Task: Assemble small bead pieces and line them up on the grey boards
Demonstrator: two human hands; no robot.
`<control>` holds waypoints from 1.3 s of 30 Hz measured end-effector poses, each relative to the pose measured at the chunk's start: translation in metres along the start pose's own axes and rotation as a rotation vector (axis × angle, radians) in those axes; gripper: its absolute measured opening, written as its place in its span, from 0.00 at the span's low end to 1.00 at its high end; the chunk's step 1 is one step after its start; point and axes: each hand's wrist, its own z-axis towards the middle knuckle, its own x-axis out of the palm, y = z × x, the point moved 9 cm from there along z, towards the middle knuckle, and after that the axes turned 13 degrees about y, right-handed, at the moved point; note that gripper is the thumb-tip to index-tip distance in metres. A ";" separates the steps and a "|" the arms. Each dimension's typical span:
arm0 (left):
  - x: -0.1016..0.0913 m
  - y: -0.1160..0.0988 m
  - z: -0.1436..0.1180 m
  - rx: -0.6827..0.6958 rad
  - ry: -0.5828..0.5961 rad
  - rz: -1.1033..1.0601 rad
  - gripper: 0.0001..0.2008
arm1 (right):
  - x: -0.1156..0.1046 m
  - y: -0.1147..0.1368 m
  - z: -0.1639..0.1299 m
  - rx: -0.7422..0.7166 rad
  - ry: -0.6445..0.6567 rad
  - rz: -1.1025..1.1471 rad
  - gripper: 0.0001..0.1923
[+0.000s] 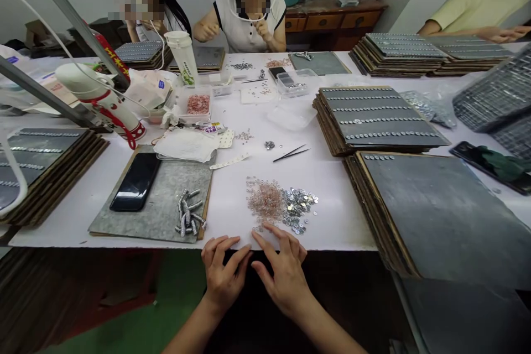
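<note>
Your left hand (224,274) and right hand (282,268) rest at the near edge of the tabletop (332,188), fingers spread flat, each grip released. Your right fingertips (265,230) touch the pinkish beads (265,201), which lie beside silver washers (298,207). Tweezers (291,153) lie beyond.

My white surface (332,188) stretches across to the people sitting opposite. Directly in front of me lie a pile of pinkish beads (264,199) and, touching its right side, a pile of silver discs (299,209). Beyond them rest black tweezers (291,152). To my left sits a grey board (166,199) carrying a dark phone (135,181) and small silver stacks (188,213). On my right stand stacks of grey boards (435,215), the farther stack (373,116) lined with rows of discs.
</note>
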 end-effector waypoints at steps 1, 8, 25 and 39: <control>-0.003 -0.002 -0.001 0.007 -0.016 -0.005 0.08 | 0.000 -0.002 -0.001 0.009 -0.003 0.004 0.25; -0.004 -0.002 -0.011 -0.148 0.037 -0.473 0.05 | -0.018 0.004 -0.017 -0.066 -0.152 0.136 0.18; -0.002 0.028 -0.022 -0.371 0.027 -0.700 0.05 | -0.025 -0.023 -0.057 -0.046 -0.284 0.297 0.04; -0.075 0.087 -0.012 -0.194 -0.287 0.134 0.05 | -0.019 -0.030 -0.039 -0.086 -0.285 0.234 0.03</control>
